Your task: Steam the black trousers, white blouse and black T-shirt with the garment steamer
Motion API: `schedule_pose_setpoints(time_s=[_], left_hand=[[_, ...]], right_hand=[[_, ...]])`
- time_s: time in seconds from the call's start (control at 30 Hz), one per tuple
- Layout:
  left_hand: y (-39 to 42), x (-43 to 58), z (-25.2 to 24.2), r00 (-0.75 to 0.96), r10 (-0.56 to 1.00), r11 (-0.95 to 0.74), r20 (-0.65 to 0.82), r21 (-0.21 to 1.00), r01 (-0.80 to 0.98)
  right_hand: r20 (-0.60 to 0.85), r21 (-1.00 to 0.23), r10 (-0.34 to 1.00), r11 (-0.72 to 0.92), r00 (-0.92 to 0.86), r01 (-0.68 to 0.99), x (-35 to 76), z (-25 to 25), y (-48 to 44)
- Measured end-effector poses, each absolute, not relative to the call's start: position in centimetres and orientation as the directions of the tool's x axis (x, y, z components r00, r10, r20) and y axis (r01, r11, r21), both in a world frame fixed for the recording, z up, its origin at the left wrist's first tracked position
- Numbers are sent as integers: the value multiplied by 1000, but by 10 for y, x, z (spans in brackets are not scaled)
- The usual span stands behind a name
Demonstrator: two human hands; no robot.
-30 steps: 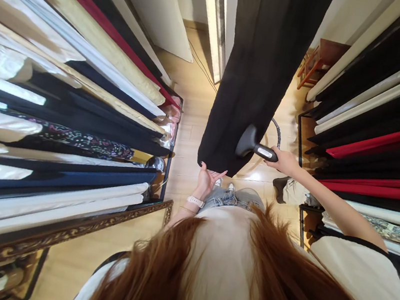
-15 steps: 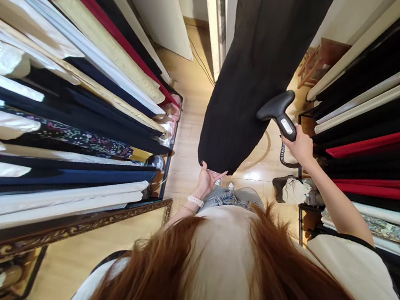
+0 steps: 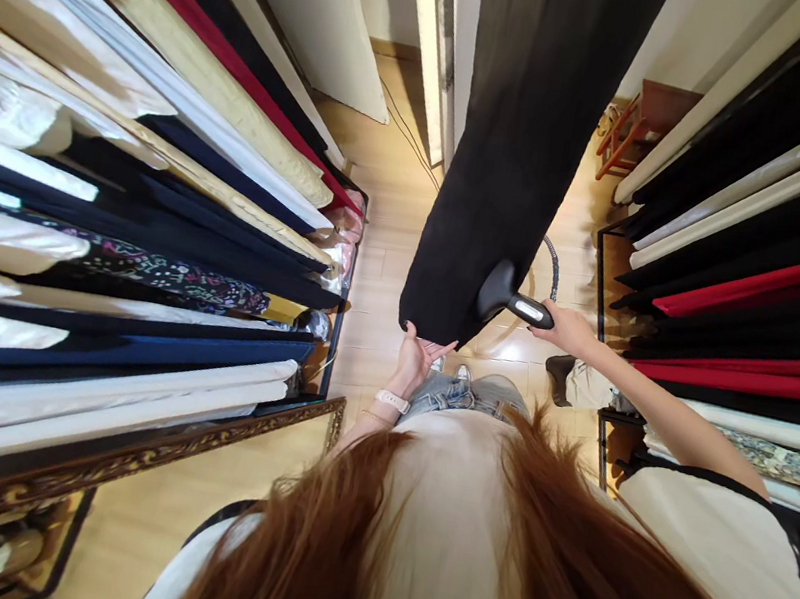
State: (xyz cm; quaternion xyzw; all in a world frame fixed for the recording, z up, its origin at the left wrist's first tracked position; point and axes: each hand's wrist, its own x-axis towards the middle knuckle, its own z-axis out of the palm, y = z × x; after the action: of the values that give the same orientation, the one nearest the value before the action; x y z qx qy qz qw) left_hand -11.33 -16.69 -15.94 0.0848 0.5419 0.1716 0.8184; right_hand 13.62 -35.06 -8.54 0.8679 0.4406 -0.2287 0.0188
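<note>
A long black garment (image 3: 503,174) hangs straight down in front of me, its lower corner ending just above my left hand (image 3: 412,362). Those spread fingers reach the hem, though I cannot tell whether they grip it. My right hand (image 3: 568,328) is shut around the handle of a black handheld garment steamer (image 3: 513,302), whose head rests against the garment's lower part. A coiled hose (image 3: 551,265) curves up behind the steamer.
Long racks of draped fabric lengths line both sides, on the left (image 3: 115,224) and on the right (image 3: 748,304). A gilded frame edge (image 3: 156,448) runs below the left rack. A wooden stool (image 3: 644,126) stands beyond, on the wood floor (image 3: 394,238), with a cloth bundle (image 3: 584,384) low at right.
The steamer swung up and right off the cloth, then came back down onto the garment's lower part with my right hand. My left hand stayed at the hem.
</note>
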Motion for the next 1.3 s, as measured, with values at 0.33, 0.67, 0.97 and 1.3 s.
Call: schedule_pose_setpoints(time_s=[0.33,0.67,0.97,1.3], left_hand=[[-164,-116,-155,306,448,893,-840,402,-204],[-161,-114,-160,312,411,909,-856,361,-207],[-159,-111,-157,304,419,908,-855,386,-164],[-155,-120,-160,372,423,906,-826,400,-141]], right_hand=[[-276,-139,719,-687,638,714,164,-75,-340],[28,-128,528,-840,849,527,203,-21,-322],[-209,-183,706,-708,677,682,152,-52,-336],[-424,-184,701,-686,573,704,117,-78,-344]])
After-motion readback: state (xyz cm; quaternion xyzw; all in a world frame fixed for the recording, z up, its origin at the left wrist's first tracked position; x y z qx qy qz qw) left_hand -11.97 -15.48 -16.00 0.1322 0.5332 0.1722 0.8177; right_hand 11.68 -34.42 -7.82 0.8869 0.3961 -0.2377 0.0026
